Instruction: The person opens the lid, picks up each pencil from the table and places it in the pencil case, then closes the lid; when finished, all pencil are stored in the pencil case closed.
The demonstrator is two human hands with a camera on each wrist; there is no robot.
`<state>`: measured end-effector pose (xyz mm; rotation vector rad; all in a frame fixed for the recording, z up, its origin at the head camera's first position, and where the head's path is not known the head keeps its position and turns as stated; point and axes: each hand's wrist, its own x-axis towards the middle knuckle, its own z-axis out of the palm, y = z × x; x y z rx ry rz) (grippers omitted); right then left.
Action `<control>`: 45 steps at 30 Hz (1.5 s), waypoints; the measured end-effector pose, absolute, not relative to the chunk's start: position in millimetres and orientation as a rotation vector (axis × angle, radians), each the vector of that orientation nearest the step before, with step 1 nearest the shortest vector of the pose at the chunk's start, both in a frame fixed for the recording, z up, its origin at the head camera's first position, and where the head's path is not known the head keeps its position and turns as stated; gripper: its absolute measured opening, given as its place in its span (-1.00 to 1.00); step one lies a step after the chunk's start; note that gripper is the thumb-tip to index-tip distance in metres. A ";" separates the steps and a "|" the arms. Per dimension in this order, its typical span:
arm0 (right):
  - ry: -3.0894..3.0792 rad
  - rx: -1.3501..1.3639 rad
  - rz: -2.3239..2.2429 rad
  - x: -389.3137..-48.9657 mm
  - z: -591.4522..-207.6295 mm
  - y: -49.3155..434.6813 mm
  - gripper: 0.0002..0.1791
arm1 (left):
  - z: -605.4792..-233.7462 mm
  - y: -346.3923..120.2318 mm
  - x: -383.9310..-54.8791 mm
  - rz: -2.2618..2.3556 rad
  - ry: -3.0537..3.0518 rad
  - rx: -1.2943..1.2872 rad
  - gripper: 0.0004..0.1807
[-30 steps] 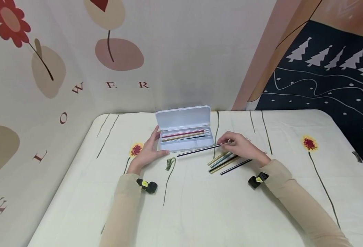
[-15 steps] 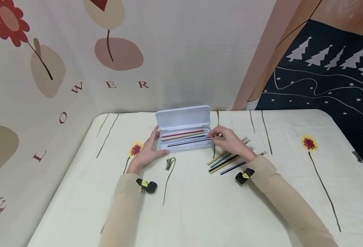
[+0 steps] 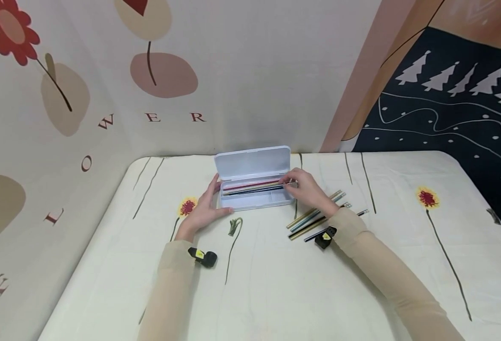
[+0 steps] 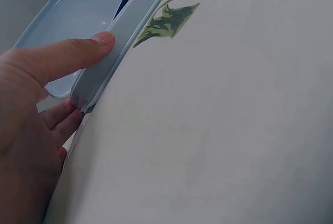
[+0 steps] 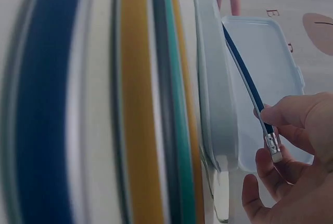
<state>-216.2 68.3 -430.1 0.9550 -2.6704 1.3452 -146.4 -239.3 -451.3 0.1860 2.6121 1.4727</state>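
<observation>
An open white pencil case [image 3: 252, 163] stands at the back of the table with its lid raised. My left hand [image 3: 203, 211] holds the case at its left end. In the left wrist view the thumb [image 4: 86, 51] lies on the front wall and the fingers reach round the corner. Over the right end of the case, my right hand [image 3: 307, 189] pinches a dark blue pencil [image 5: 244, 70] near its metal ferrule and white eraser. This pencil slants down into the case, beside a red pencil [image 3: 246, 186] and others in the rear compartment.
Several gold, teal and dark pencils [image 3: 310, 223] lie in a loose fan on the table under my right forearm. The white tablecloth [image 3: 267, 274] has printed flowers and stems. A patterned fabric wall [image 3: 254, 94] rises behind the case.
My right hand has carried the dark blue pencil left and back, from in front of the case to over its rear compartment. The left hand stays at the case's left end.
</observation>
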 end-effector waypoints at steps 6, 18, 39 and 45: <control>-2.660 0.949 1.335 -219.7 -431.6 58.7 -0.86 | -451.5 -239.0 -146.3 1.470 2.606 0.177 0.24; -2.709 0.890 1.343 -220.9 -428.4 52.9 -0.81 | -451.3 -238.1 -145.9 1.429 2.617 0.143 0.23; -2.732 0.804 1.423 -212.5 -420.7 85.9 -0.81 | -449.2 -236.9 -145.1 1.450 2.606 0.145 0.23; -2.760 0.774 1.416 -207.3 -418.9 97.9 -0.81 | -450.8 -237.8 -145.9 1.452 2.606 0.146 0.22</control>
